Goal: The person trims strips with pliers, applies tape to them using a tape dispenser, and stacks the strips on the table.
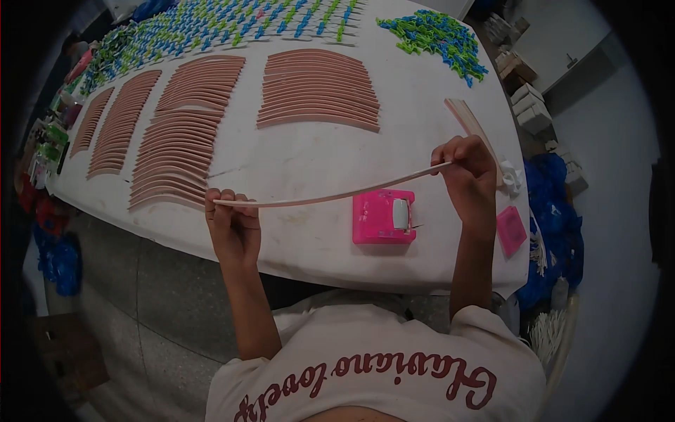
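A long, thin, pale strip [337, 193] stretches between my two hands, curving upward toward the right. My left hand [235, 219] pinches its left end near the table's front edge. Its right end is gripped by the fingers of my right hand [467, 169], held higher up. Below the strip stands a bright pink box-shaped device [374, 225] with a white roller-like part at its right side. Close to my right hand lies a small stack of similar pale strips [465, 116], partly hidden by the hand.
Rows of curved pinkish strips [320, 90] lie on the white table [309, 158]. Behind them are many blue and green clip-like pieces [281, 17], with a loose pile [436, 41] at back right. A flat pink piece [511, 231] lies at right; blue bags [552, 211] stand beside the table.
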The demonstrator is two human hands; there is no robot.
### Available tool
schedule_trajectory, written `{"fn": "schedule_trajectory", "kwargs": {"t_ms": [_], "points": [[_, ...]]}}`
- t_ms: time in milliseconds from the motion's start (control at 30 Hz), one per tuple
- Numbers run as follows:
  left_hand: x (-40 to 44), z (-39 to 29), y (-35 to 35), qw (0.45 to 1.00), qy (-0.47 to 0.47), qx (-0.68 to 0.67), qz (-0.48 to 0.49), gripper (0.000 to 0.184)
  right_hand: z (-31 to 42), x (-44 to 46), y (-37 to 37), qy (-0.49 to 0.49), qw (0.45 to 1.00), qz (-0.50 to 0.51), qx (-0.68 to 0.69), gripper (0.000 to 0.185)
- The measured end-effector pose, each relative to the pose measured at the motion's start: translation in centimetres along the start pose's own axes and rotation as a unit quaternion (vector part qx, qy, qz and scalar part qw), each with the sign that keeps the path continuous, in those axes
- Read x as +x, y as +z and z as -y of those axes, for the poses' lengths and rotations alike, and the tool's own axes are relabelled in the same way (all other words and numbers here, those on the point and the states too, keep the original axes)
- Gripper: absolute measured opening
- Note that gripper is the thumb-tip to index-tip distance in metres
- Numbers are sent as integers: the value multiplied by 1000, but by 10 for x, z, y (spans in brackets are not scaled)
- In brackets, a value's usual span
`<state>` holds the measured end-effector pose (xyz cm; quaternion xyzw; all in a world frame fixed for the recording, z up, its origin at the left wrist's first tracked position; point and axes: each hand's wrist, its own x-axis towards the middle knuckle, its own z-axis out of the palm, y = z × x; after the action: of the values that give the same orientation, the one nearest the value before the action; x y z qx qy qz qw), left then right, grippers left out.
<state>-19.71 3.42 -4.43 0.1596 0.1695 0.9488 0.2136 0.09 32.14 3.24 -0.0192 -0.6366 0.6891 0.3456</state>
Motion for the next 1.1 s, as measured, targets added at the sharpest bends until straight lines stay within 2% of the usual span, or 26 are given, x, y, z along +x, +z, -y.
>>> {"fn": "schedule_trajectory", "kwargs": {"t_ms": [67, 100, 167, 400, 467, 500, 567, 600, 700, 800, 933, 1000, 1100], "points": [[0, 4, -4, 988, -41, -110, 99, 16, -1, 11, -5, -42, 995, 58, 75, 17], [0, 5, 2, 988, -42, -109, 102, 16, -1, 19, -5, -44, 995, 57, 76, 17], [1, 7, 18, 980, -24, -128, 153, 15, 2, 35, -5, -41, 983, 89, 159, 17], [3, 10, 40, 975, -11, 2, 223, 13, 9, 77, -8, -33, 968, 178, 175, 14], [3, 16, 39, 953, -79, -36, 292, 12, 9, 92, -5, -8, 944, 265, 195, 14], [3, 20, 44, 952, -80, -36, 292, 12, 8, 101, 1, -9, 945, 264, 195, 14], [-1, 32, 61, 951, -118, -3, 286, 11, 3, 114, 21, 24, 906, 351, 237, 17], [0, 39, 65, 951, -117, -3, 287, 11, -1, 115, 33, 23, 906, 351, 236, 17], [3, 57, 77, 928, -178, -45, 325, 11, -14, 118, 70, 55, 873, 404, 268, 18], [2, 56, 90, 927, -191, 6, 323, 13, -31, 113, 95, 77, 816, 460, 343, 19], [2, 58, 87, 931, -177, 4, 318, 13, -33, 95, 109, 94, 803, 468, 356, 19], [2, 59, 84, 937, -167, -8, 306, 17, -31, 88, 112, 157, 777, 456, 404, 21], [-2, 64, 80, 945, -162, -17, 283, 18, -37, 87, 112, 158, 770, 469, 403, 22]]}}
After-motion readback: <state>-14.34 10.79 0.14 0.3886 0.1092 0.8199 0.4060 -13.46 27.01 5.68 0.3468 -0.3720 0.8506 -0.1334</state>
